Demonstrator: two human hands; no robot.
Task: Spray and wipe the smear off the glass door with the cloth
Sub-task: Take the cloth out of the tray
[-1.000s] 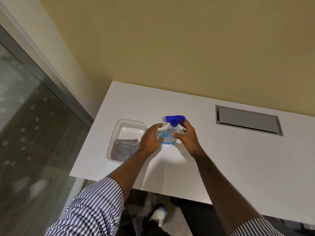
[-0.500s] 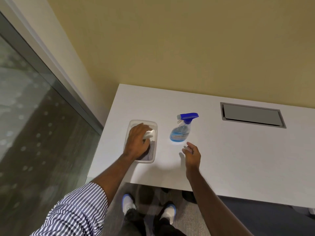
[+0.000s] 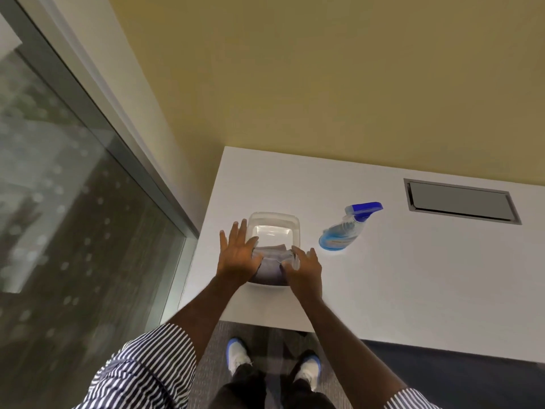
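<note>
Clear rounded plastic tub (image 3: 274, 228) on smooth white table (image 3: 413, 276), crumpled grey cloth (image 3: 269, 265) inside at its 6 o'clock end, left hand (image 3: 237, 258) splayed flat, thumb on cloth, right hand (image 3: 303, 268) loosely curled at tub's rim, grip unclear, blue-topped translucent spray bottle (image 3: 348, 230) at 3 o'clock, glass door (image 3: 59, 202) at 9 o'clock.

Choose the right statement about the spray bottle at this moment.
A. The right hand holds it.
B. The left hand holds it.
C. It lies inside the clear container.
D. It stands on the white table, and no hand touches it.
D: the spray bottle stands on the white table, while the left hand and the right hand are both at the clear container.
</note>
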